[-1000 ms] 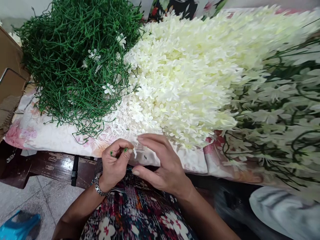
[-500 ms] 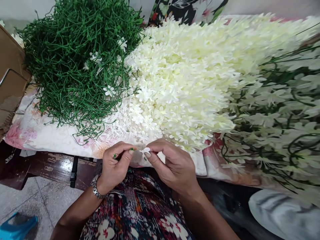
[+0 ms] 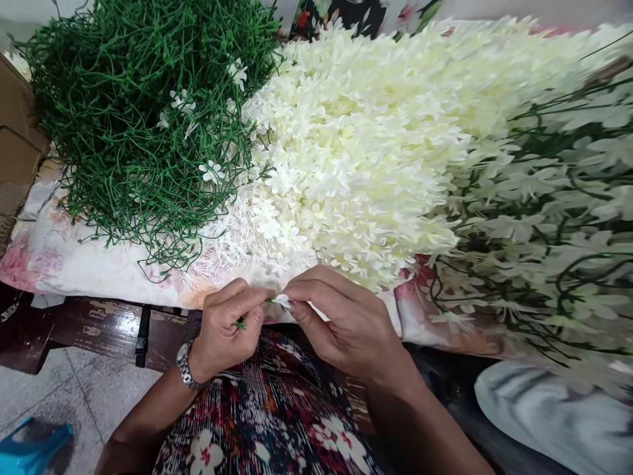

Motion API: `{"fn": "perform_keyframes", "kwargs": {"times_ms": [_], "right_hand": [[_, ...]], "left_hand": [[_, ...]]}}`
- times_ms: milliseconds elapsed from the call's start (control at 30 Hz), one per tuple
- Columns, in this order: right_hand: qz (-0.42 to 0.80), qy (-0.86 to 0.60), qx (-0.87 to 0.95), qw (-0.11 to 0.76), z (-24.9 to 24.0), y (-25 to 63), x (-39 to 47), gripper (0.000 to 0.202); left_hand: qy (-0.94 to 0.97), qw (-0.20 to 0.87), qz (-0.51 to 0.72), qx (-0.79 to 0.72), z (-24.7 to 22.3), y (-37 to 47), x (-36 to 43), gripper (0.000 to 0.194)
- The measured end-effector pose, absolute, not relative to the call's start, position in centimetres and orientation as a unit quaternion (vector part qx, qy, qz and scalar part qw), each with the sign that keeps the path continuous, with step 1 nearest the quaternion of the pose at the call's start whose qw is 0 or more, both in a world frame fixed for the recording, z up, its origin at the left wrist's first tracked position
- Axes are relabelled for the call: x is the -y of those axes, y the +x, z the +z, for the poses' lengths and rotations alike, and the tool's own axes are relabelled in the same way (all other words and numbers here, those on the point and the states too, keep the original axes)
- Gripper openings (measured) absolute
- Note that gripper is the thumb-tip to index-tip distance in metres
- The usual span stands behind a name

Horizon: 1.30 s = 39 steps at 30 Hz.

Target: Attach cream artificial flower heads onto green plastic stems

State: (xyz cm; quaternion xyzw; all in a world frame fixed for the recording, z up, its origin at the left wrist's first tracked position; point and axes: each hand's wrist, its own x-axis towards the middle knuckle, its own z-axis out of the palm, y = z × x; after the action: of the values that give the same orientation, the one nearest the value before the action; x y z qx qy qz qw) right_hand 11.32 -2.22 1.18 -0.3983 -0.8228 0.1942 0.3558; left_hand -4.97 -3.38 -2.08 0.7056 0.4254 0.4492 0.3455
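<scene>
From far off, I see the stem pile (image 3: 148, 125) on the cloth (image 3: 123, 274) at ten o'clock, touching the flower pile (image 3: 366, 145) at one. Flower bunches (image 3: 544, 231) lie at three. The box (image 3: 14, 132) is near half past nine, beside the stem pile. Near seven, a single flower (image 3: 282, 301) sits between the left hand (image 3: 230, 330) and right hand (image 3: 346, 323).

Two bare forearms (image 3: 143, 415) reach forward. Just beyond the silver wristwatch (image 3: 186, 367), the left hand (image 3: 222, 336) curls, thumb close under forefinger. Right of the watch, the right hand (image 3: 346, 323) pinches inward; whether the hands touch is hard to tell.
</scene>
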Motion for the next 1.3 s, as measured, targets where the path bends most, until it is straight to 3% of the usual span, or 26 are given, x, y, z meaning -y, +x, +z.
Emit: {"fn": "perform_keyframes", "kwargs": {"times_ms": [300,900,1300], "right_hand": [[0.102,-0.410,0.857,0.296,0.3,10.9,2.0,0.010],[0.192,-0.424,0.819,0.335,-1.5,10.6,1.6,0.005],[0.224,-0.421,0.821,0.314,-1.5,10.5,1.4,0.008]], "left_hand": [[0.760,0.283,0.383,-0.441,-2.7,-4.9,2.8,0.017],[0.762,0.275,0.364,-0.459,-3.1,-4.7,2.3,0.016],[0.778,0.279,0.340,-0.449,-3.1,-4.7,2.2,0.021]]}}
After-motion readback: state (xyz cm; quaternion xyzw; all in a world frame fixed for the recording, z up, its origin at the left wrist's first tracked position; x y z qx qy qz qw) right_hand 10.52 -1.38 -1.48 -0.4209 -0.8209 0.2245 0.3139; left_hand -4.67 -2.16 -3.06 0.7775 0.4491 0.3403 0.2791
